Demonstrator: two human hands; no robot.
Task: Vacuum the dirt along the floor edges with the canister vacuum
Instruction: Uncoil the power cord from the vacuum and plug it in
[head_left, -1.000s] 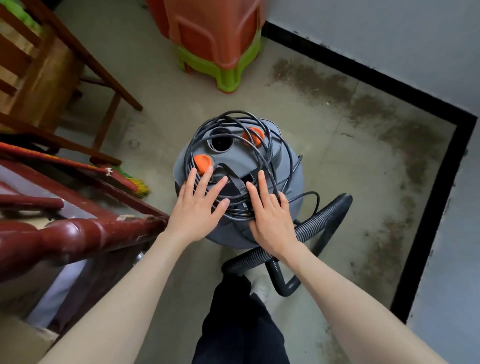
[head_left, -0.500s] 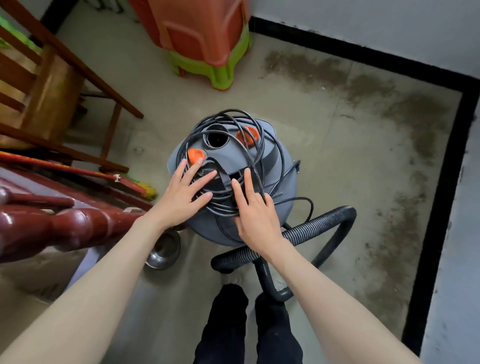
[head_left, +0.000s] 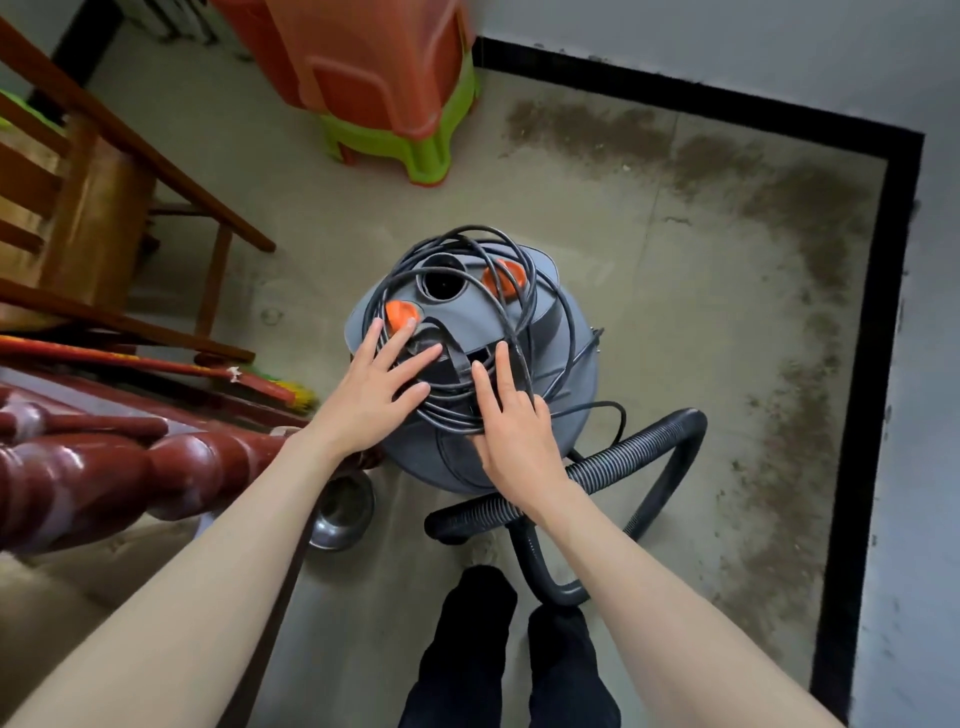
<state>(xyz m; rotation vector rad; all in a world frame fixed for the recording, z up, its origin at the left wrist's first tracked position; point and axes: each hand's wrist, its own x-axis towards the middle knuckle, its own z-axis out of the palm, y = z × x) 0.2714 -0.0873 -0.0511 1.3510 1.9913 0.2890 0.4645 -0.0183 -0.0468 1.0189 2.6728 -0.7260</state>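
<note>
At centre frame, the grey canister vacuum stands on the floor, with a black power cord coiled loosely over its lid. Left hand: fingers straight and spread, resting flat on the lid and cord, fingertips touching an orange knob. Right hand: fingers straight, lying on the coiled cord; it grips nothing. A ribbed black hose loops from the canister's lower right side across the floor. Brown dirt lies in a band along the black skirting at upper right and right. Stacked orange and green stools stand at top centre. A metal bowl sits at lower left of the canister.
</note>
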